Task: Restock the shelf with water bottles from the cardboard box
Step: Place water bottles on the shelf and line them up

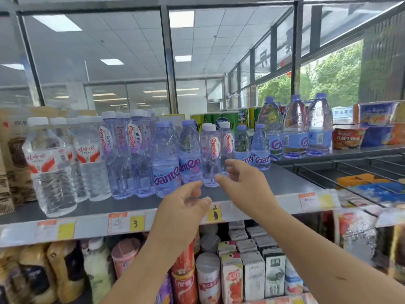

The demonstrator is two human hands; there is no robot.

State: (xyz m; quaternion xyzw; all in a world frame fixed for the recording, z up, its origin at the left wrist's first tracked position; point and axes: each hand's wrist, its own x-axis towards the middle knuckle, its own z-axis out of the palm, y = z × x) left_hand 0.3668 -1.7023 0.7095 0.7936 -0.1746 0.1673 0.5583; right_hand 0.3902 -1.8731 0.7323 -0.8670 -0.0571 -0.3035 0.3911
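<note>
- The grey top shelf runs across in front of me, and the water bottles stand on it in rows from the left end to past the middle.
- Three big handled water jugs stand at the back right, side by side.
- Wide clear bottles with red labels fill the left end.
- Purple-tinted bottles with pink lettering stand in the middle, touching one another.
- Two slim white-capped bottles stand just right of those, near the front.
- My right hand is spread, with thumb and fingers apart just beside the base of the slim bottles; I cannot tell if it touches them.
- My left hand hangs loosely curled over the shelf's front edge, holding nothing.
- Yellow price tags sit on the shelf's front strip.
</note>
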